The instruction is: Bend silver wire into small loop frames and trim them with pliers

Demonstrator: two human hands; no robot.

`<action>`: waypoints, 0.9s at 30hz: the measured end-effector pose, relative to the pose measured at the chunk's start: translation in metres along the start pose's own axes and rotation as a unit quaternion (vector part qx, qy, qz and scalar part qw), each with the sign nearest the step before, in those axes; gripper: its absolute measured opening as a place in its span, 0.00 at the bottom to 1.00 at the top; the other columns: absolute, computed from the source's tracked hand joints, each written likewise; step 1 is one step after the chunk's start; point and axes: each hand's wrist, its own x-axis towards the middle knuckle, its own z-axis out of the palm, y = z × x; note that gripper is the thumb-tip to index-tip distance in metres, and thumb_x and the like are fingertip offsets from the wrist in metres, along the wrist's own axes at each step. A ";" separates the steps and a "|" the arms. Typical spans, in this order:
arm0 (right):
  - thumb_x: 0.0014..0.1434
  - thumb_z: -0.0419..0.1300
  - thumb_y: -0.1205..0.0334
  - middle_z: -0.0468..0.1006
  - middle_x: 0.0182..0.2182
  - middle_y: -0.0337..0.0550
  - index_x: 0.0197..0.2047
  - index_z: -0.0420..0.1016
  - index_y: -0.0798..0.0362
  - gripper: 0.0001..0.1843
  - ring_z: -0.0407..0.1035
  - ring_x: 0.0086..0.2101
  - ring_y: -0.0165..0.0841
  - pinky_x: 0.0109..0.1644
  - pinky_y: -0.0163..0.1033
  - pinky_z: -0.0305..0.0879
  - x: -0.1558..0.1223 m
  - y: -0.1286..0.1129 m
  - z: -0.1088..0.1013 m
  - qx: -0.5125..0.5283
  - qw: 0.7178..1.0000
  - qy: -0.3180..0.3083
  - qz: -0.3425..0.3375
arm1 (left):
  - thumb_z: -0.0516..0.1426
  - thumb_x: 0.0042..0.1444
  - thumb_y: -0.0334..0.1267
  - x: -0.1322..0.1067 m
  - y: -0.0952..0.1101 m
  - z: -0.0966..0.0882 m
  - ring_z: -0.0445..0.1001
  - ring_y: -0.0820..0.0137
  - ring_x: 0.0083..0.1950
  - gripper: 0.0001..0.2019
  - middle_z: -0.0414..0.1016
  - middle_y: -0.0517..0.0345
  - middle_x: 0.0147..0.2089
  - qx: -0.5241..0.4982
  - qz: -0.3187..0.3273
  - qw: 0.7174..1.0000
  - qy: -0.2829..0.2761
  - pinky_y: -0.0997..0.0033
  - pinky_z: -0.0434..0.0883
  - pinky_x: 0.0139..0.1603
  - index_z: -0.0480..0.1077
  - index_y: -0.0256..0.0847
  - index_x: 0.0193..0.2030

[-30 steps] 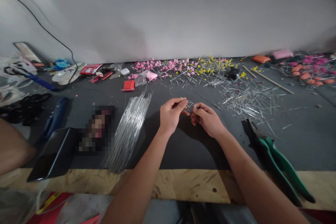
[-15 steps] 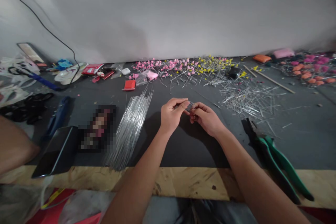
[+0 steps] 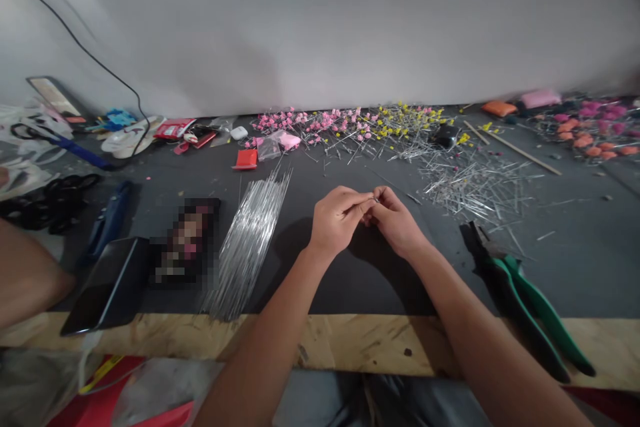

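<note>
My left hand (image 3: 336, 219) and my right hand (image 3: 397, 221) meet above the dark work surface, fingertips close together. Both pinch a thin metal wire (image 3: 376, 199), of which only a short bit shows between the fingers; the rest is hidden. Left of my hands lies a bundle of long straight silver wires (image 3: 250, 240). Off to the right are a loose heap of short wire pieces (image 3: 470, 187) and pliers with green handles (image 3: 535, 307), their jaws pointing away from me.
Along the wall lie wires with pink tips (image 3: 310, 123), yellow tips (image 3: 407, 120) and orange tips (image 3: 583, 140). A red packet (image 3: 246, 159), a phone (image 3: 107, 287) and a blue cutter-like tool (image 3: 107, 220) are at left. Another person's arm (image 3: 30, 273) reaches in at the left edge.
My left hand has moved a little right, its fingertips now against the right hand's. The wire loop that showed between my fingers is now mostly covered.
</note>
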 end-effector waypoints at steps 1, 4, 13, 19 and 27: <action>0.47 0.56 0.66 0.63 0.20 0.28 0.32 0.57 0.48 0.10 0.59 0.21 0.25 0.26 0.32 0.56 0.000 0.000 0.000 -0.004 1.000 0.006 -0.005 | 0.62 0.45 0.34 -0.001 0.000 0.000 0.70 0.73 0.34 0.04 0.73 0.57 0.32 0.001 0.001 1.000 -0.005 0.74 0.66 0.36 0.77 0.48 0.29; 0.46 0.56 0.67 0.60 0.20 0.26 0.31 0.54 0.48 0.12 0.56 0.20 0.24 0.25 0.31 0.54 0.000 0.000 0.001 -0.013 1.000 0.017 -0.019 | 0.61 0.47 0.35 -0.002 -0.001 -0.001 0.70 0.73 0.33 0.04 0.73 0.57 0.32 0.010 0.010 1.000 -0.019 0.75 0.66 0.35 0.77 0.48 0.30; 0.45 0.55 0.72 0.61 0.24 0.28 0.31 0.52 0.48 0.15 0.57 0.24 0.25 0.27 0.32 0.54 0.001 0.004 0.002 -0.079 0.993 0.003 -0.087 | 0.62 0.46 0.38 0.004 -0.005 -0.003 0.66 0.80 0.20 0.04 0.74 0.57 0.34 -0.020 -0.022 0.999 0.034 0.77 0.64 0.22 0.76 0.43 0.29; 0.47 0.58 0.67 0.66 0.28 0.30 0.36 0.56 0.46 0.15 0.63 0.26 0.26 0.31 0.34 0.62 0.000 0.005 0.003 -0.070 0.995 -0.004 -0.076 | 0.62 0.45 0.40 0.010 -0.011 -0.006 0.74 0.73 0.28 0.07 0.74 0.56 0.34 -0.063 -0.033 0.996 0.059 0.74 0.72 0.29 0.75 0.40 0.30; 0.50 0.59 0.59 0.70 0.27 0.36 0.33 0.67 0.51 0.07 0.66 0.25 0.26 0.31 0.35 0.64 0.001 0.005 0.001 -0.138 0.990 0.016 -0.024 | 0.61 0.46 0.42 0.012 -0.019 -0.008 0.74 0.75 0.26 0.10 0.75 0.55 0.37 -0.067 -0.041 0.995 0.058 0.74 0.73 0.28 0.75 0.39 0.33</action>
